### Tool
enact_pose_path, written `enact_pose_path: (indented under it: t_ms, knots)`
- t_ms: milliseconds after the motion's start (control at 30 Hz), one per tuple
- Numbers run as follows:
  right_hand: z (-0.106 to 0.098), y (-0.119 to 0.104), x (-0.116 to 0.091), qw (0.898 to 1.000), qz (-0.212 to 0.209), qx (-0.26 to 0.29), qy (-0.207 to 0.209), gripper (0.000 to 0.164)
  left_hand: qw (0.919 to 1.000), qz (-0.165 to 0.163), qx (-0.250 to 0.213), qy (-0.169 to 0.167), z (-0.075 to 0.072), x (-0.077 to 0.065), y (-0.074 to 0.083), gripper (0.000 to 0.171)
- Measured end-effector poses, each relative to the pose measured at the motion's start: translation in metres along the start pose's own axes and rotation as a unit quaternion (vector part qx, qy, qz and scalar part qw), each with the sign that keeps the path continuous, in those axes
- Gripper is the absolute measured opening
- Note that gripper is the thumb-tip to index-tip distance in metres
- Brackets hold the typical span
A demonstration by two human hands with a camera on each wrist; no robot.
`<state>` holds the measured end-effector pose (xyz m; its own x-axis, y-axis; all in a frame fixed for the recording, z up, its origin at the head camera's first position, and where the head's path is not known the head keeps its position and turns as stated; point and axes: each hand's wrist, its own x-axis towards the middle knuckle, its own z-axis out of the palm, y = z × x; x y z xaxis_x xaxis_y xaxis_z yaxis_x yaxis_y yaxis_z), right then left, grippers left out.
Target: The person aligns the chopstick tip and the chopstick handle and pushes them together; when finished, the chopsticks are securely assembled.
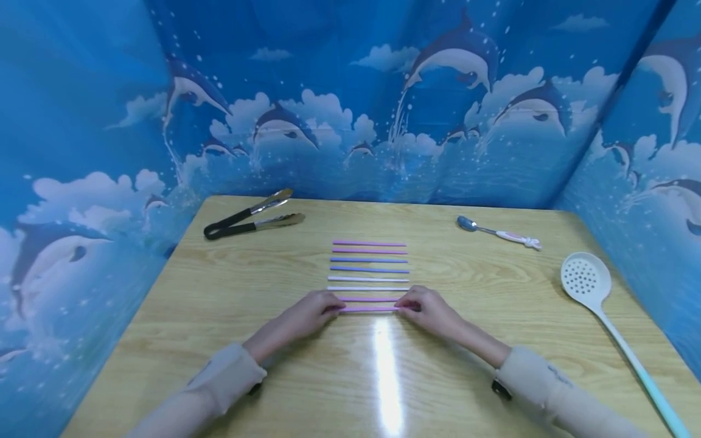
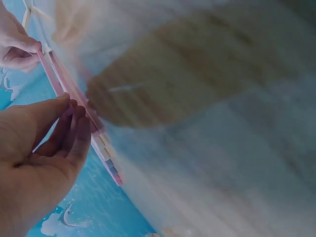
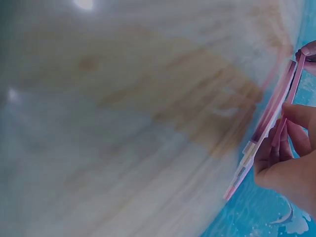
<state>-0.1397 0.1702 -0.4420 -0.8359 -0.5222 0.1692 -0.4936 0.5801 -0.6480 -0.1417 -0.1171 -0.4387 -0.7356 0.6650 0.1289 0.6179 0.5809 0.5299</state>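
Observation:
A row of thin coloured sticks lies crosswise on the table, stacked away from me in the head view: two pinkish ones farthest, then two blue (image 1: 369, 260), two white (image 1: 368, 280), and a pink one (image 1: 369, 299). Nearest me is another pink stick (image 1: 369, 309), parallel to the rest. My left hand (image 1: 314, 311) pinches its left end between thumb and fingertips. At the other end, the thumb and fingers of my right hand (image 1: 429, 309) pinch it too. In the right wrist view this pink stick (image 3: 297, 81) runs from hand to hand, slightly apart from the row.
Black-handled metal tongs (image 1: 230, 224) lie spread at the back left. A small spoon (image 1: 493, 232) with a pink-and-white handle rests at the back right. Along the right side is a long skimmer (image 1: 608, 316). Dolphin-print curtains (image 1: 339, 121) hang around the wooden table (image 1: 465, 389).

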Motion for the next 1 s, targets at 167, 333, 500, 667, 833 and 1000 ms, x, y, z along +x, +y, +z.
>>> enact_pose_path:
  t_ms: [167, 333, 500, 667, 833, 1000]
  knots:
    - [0.004, 0.001, 0.003, 1.000, 0.010, -0.008, -0.010, 0.007, 0.9999, -0.005, 0.010, 0.000, 0.003, -0.001, -0.002, 0.015]
    - [0.009, 0.000, 0.005, 1.000, -0.003, -0.013, -0.001, 0.006, 0.9996, 0.004, 0.021, 0.017, 0.004, -0.003, -0.004, 0.013]
    - [0.011, -0.002, 0.006, 1.000, -0.001, -0.012, 0.004, 0.005, 0.9993, 0.006, 0.029, 0.022, 0.005, -0.005, -0.005, 0.013]
    - [0.012, -0.003, 0.008, 1.000, 0.010, -0.012, -0.004, 0.005, 0.9993, 0.006, 0.030, 0.020, 0.004, -0.005, -0.005, 0.013]
    - [0.011, -0.004, 0.007, 1.000, 0.001, -0.015, -0.011, 0.006, 0.9994, 0.001, 0.030, 0.016, 0.004, -0.005, -0.004, 0.013]
    - [0.012, -0.003, 0.005, 0.999, -0.022, -0.032, -0.007, 0.005, 0.9996, -0.002, 0.023, 0.014, 0.005, -0.005, -0.003, 0.013]
